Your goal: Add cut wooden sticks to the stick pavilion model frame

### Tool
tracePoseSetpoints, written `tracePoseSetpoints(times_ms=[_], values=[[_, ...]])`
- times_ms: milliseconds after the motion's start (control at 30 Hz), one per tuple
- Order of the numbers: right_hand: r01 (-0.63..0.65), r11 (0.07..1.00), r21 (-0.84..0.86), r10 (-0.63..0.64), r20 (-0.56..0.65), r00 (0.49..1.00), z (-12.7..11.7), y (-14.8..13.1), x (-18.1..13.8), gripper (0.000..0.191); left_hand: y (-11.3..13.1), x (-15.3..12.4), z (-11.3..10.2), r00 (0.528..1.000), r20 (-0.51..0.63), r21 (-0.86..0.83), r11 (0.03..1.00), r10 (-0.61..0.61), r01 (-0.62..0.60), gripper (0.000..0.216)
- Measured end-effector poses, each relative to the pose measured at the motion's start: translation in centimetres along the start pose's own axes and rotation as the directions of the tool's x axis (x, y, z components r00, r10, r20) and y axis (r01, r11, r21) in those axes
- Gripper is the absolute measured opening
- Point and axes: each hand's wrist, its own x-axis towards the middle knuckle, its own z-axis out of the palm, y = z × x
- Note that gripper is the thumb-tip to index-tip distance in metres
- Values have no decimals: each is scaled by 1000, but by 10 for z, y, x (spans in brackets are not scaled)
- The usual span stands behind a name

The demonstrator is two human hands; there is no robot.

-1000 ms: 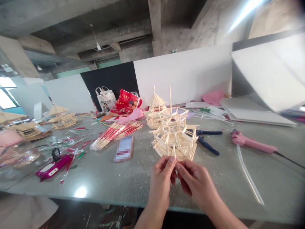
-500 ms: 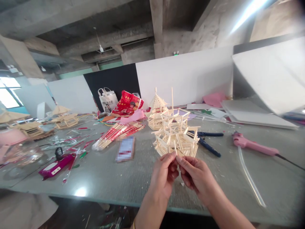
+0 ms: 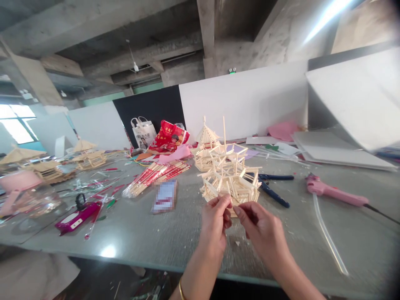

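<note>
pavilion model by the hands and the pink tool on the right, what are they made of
The pavilion model looks like pale, unpainted wood or bamboo sticks, thin and matte. The pink tool appears to be smooth moulded plastic, slightly glossy, with a dark cord.

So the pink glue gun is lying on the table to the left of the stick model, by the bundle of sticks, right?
Not quite. In the head view the pink glue gun lies on the table to the right of the stick model; the bundle of sticks is on the left.
</note>
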Motion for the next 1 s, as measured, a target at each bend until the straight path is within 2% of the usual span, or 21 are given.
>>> tracePoseSetpoints(times_ms=[133, 300, 700, 1000], values=[[95, 989, -112, -97, -8, 995, 4, -7, 4, 26, 2, 1, 2, 1000, -5, -7, 1000, -6, 6, 27], [99, 981, -166, -106, -37, 994, 8, -7, 7, 28, 4, 0, 3, 1000, 1, -31, 999, -11, 11, 25], [39, 984, -174, -50, -62, 997, 13, -4, 11, 31, 2, 3, 5, 993, 15, -225, 967, -116, 117, 36], [1, 981, -194, -14, -69, 998, 13, -7, 10, 31, 2, 4, 7, 967, 59, -319, 914, -247, 252, 33]])
